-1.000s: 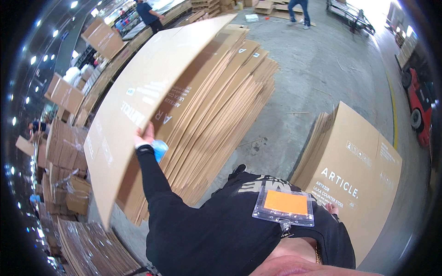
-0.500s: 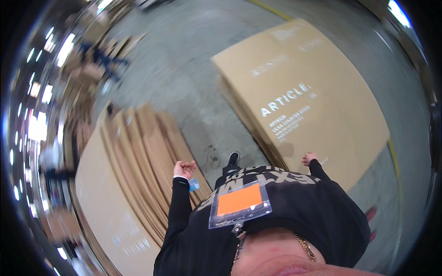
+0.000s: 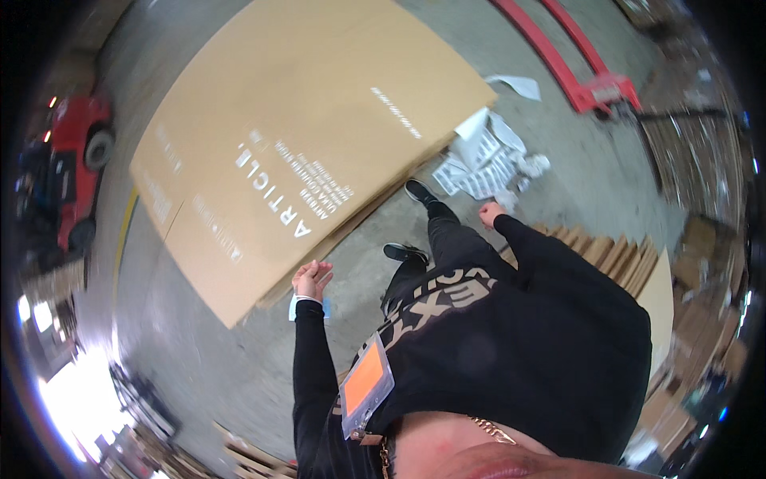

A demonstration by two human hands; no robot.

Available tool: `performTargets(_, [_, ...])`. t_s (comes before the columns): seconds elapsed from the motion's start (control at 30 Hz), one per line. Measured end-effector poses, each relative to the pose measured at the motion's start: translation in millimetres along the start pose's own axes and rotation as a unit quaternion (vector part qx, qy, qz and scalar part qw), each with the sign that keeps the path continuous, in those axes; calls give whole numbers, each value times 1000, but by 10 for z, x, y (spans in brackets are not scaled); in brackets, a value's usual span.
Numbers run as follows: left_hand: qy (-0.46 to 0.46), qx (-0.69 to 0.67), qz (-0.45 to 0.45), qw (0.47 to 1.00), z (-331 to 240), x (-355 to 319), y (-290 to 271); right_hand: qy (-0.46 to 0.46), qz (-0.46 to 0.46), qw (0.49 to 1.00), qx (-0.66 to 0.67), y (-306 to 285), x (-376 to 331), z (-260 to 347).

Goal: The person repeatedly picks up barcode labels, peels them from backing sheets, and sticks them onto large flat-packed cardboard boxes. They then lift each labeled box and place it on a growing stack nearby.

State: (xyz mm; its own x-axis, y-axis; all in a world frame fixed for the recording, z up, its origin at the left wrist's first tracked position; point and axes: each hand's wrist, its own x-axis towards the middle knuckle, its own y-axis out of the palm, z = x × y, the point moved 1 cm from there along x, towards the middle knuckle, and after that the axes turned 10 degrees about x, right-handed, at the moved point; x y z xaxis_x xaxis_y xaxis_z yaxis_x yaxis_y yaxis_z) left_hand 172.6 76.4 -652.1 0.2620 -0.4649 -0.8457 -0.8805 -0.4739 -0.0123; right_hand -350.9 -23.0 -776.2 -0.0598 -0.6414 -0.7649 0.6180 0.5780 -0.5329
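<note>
My left hand hangs in front of the near edge of a stack of large flat brown cardboard cartons. Its fingers are slightly bent and apart, with nothing seen in them. A white band circles the wrist, and a light blue thing shows behind it; I cannot tell whether it is attached. My right hand is out to the right with its fingers curled into a fist, and no object shows in it. Beyond that hand, a heap of printed white sheets and crumpled wrapping lies on the floor.
A red pallet jack stands at the far right. Folded cardboard is stacked beside my right side, with more piles along the right. At the left is a red forklift. My shoes are close to the carton stack.
My body and view have turned, so the large carton stack has gone from my right to ahead-left. The pallet jack, forklift and heap of sheets have come into view. Both hands still hang apart.
</note>
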Motion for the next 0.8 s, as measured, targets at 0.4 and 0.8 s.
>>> performTargets(0.4, [-32, 336, 245, 909, 656, 1527, 2951, 139, -47, 960, 238, 450, 432, -1458])
performTargets(0.8, [43, 218, 99, 970, 2085, 2936, 5793, 86, -27, 754, 650, 550, 1920, -1626])
